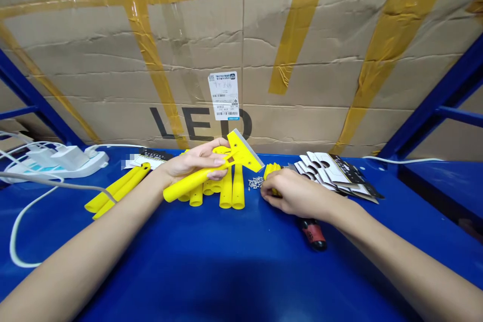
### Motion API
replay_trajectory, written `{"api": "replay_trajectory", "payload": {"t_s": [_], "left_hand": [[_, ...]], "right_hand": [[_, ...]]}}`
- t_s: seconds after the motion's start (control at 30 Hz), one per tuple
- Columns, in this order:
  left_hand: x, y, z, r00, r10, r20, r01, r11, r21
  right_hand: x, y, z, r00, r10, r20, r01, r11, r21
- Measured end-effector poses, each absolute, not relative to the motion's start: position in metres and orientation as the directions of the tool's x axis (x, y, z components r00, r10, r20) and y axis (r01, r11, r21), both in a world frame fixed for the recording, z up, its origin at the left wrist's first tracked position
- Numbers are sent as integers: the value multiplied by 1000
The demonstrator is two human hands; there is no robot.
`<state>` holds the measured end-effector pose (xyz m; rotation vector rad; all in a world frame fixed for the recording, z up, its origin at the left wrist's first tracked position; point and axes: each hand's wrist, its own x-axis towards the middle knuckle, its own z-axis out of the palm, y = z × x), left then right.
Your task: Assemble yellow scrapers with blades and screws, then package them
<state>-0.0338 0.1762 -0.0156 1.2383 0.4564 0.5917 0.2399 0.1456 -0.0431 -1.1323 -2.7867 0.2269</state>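
A yellow scraper (196, 181) with a wide head and a metal blade edge is in my left hand (204, 158), raised above the blue surface with its blade pointing up and right. My right hand (287, 188) reaches down at a small heap of yellow plastic pieces (272, 168); its fingers are curled together, and whatever they grip is hidden. Small silver screws (255, 182) lie scattered just left of it. Under my right wrist lies a tool with a red and black handle (314, 235), its front end covered. Several yellow handles (232, 193) lie behind and below the held scraper.
More yellow handles (121, 186) lie left, beyond my forearm. Printed cards (332, 171) are fanned out at the right. A white power strip (64, 161) with cables occupies the left corner of the blue table (211, 261). A large taped carton (211, 35) stands behind.
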Motion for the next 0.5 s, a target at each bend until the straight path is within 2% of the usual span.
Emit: {"api": "replay_trajectory", "payload": {"t_s": [0.13, 0.23, 0.3, 0.4, 0.5], "left_hand": [[-35, 179, -19, 783, 621, 13, -185, 214, 959], [-34, 180, -21, 778, 628, 13, -187, 212, 959], [-33, 180, -21, 766, 643, -3, -175, 213, 961], [-30, 179, -20, 755, 655, -36, -140, 215, 967], [-26, 176, -18, 761, 648, -47, -111, 201, 973]], "right_hand": [[238, 141, -40, -688, 726, 11, 712, 677, -189], [237, 138, -35, -675, 738, 6, 704, 645, -297], [237, 137, -29, -668, 739, 85, 637, 627, -448], [237, 137, -22, -540, 781, 314, 490, 595, -637], [235, 137, -19, -420, 771, 479, 480, 636, -603]]}}
